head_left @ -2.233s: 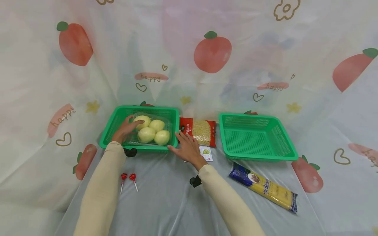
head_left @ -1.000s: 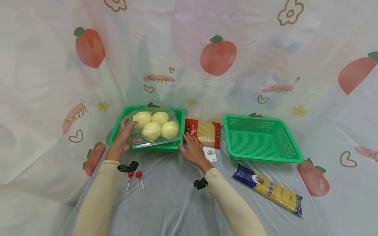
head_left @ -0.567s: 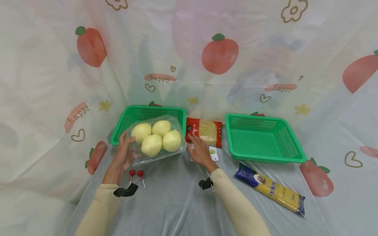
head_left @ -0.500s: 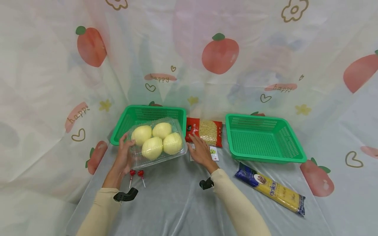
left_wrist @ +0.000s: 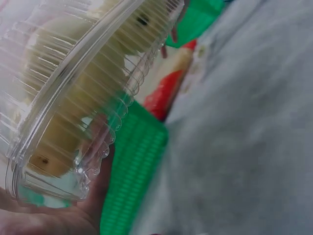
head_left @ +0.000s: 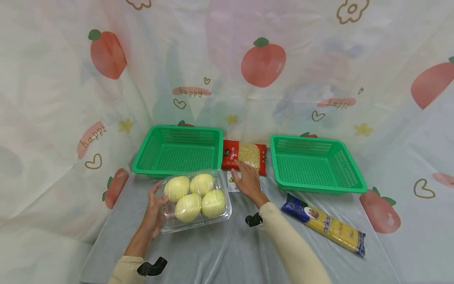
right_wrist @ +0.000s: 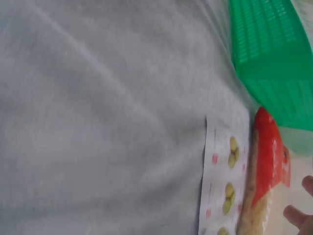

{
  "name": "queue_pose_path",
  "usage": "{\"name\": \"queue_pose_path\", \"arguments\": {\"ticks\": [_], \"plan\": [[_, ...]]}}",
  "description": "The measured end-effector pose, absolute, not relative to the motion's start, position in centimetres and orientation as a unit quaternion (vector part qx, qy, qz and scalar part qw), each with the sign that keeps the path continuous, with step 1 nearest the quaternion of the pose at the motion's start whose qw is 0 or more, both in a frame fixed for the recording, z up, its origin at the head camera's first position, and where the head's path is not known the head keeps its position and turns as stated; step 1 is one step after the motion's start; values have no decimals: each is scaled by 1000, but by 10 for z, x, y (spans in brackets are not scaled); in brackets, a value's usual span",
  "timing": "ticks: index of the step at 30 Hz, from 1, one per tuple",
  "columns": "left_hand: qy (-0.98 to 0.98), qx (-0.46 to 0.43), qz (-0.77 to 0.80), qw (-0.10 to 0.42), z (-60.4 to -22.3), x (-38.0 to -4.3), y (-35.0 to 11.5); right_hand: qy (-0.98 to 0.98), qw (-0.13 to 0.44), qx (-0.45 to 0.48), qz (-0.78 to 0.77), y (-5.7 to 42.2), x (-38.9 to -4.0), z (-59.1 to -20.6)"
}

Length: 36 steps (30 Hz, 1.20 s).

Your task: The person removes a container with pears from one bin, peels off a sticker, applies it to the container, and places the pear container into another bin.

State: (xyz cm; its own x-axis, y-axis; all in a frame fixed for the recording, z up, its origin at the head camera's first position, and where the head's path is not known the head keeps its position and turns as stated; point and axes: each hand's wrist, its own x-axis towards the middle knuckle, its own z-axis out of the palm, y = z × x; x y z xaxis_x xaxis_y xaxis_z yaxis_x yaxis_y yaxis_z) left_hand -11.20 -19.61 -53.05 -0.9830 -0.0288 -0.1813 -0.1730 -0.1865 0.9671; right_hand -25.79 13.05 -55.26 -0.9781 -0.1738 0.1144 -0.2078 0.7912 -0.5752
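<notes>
In the head view my left hand grips the left end of a clear plastic clamshell box, thumb on top. Several pale yellow round fruits sit inside it. The box is tilted and held in front of the left green basket, whose mesh floor shows. The left wrist view has the box close up, with part of the hand under its end. My right hand, fingers spread, hovers by a red bag of pale noodle-like food and a printed card; contact is unclear.
On the right stands a second green basket, nothing visible in it. A yellow and blue pasta packet lies slantwise before it on the grey cloth. A printed curtain hangs close behind the baskets.
My left hand has lifted the clamshell box out of the left basket and brought it toward me. My right hand has shifted right, away from the basket rim. The two lollipops are now hidden.
</notes>
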Motion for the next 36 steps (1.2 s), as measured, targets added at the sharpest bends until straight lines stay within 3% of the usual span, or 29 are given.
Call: {"name": "queue_pose_path", "arguments": {"ticks": [12, 36], "plan": [[664, -74, 739, 82, -578, -105, -155, -950, 21, 72, 302, 162, -257, -562], [647, -63, 749, 125, -603, -117, -122, -954, 29, 47, 294, 186, -245, -581]]}}
